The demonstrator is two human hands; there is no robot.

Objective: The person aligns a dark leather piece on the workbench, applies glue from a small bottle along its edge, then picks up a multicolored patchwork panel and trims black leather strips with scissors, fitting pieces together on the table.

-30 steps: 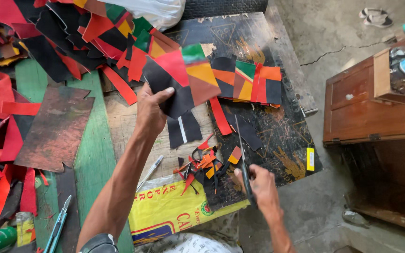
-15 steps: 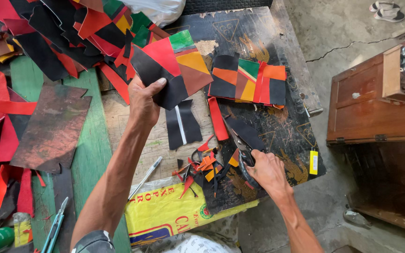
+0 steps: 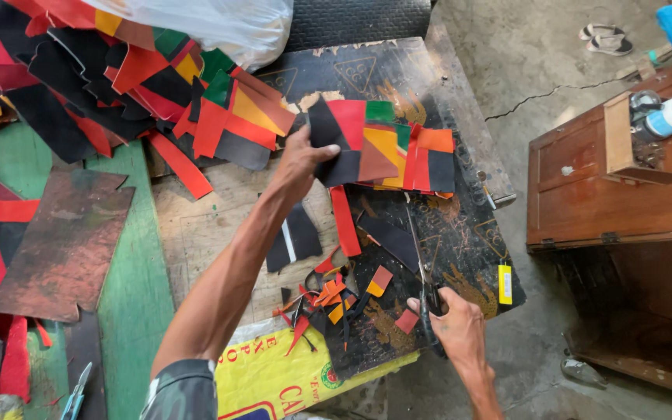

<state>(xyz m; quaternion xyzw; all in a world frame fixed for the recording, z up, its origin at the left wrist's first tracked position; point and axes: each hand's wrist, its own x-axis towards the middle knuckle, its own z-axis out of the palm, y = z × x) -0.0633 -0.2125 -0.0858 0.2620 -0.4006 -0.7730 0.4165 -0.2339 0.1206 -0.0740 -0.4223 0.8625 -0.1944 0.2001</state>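
Right, left hand (image 3: 299, 162) up over the middle of the board, pinched shut on the left edge of a patchwork panel (image 3: 386, 148) — thumb on top, fingers under. Panel made of black, red, orange, green and yellow pieces joined side by side, lying mostly flat on the black mat (image 3: 460, 249) at the far side, right end resting on the mat, left end lifted a little in the grip.

Right hand (image 3: 456, 327) low at the near edge of the mat, closed round the handles of scissors (image 3: 427, 276). Blades pointing away toward the panel, tips just short of its near edge. Cannot tell whether blades are parted or together.

Handling, as a judgement: panel looks thin, light and floppy, like sheet leather or vinyl — will sag and fold if picked up by one corner. Seams between pieces probably the weak spots, so better to hold across a full edge or support from beneath, not tug at a single patch. Surface looks matte, unlikely to slip.

Around it: small offcuts (image 3: 328, 299) in red, orange and black heaped between the arms, a loose red strip (image 3: 344, 222) beside them, big pile of coloured scraps (image 3: 118, 70) at far left, brown sheet (image 3: 64, 233) on the green plank (image 3: 138, 311), wooden cabinet (image 3: 608, 187) off to the right.
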